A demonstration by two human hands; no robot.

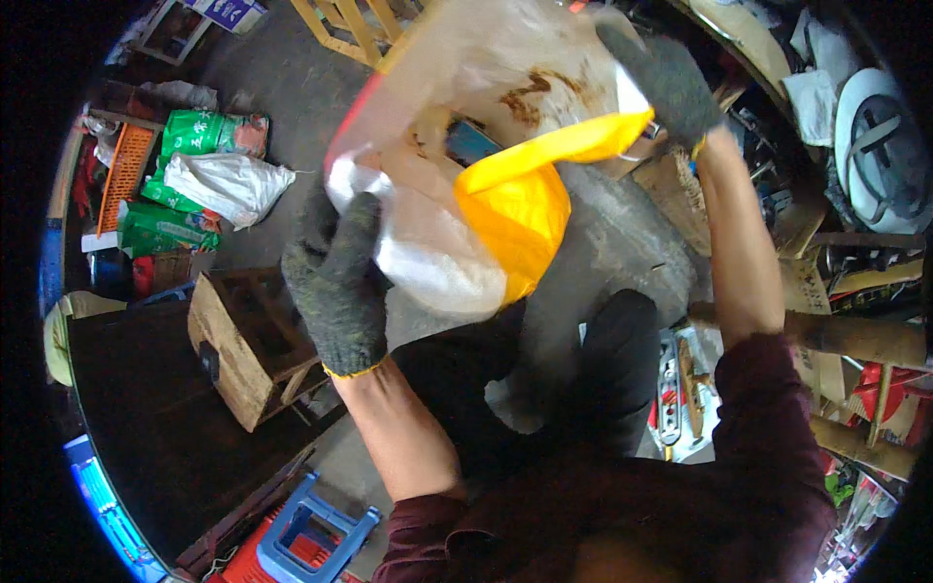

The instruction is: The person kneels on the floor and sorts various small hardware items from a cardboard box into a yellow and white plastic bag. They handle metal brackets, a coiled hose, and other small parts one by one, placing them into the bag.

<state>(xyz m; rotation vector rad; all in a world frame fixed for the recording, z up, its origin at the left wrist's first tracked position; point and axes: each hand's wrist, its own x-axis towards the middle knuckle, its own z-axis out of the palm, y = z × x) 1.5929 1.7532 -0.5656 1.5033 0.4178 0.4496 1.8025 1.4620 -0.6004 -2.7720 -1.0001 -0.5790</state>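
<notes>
A woven plastic sack [444,277], white with yellow and red parts, hangs spread between my two hands above my knees. Its pale surface bears brown stains. My left hand [335,277], in a dark knitted work glove, pinches the sack's left edge between thumb and fingers. At the upper right my right hand [667,84], gloved alike and blurred, grips the other side near a folded yellow strip. Its fingertips are partly hidden by the sack. A dark blue item [472,142] shows amid the sack's folds; I cannot tell whether it lies inside or behind.
Left stand a dark tabletop [138,372], a wooden box [240,357], green bags [197,135] and a white sack [229,186]. A blue plastic stool [313,539] is at lower left. Right are a cluttered shelf [860,335], a white helmet [878,153] and a spirit level [668,393].
</notes>
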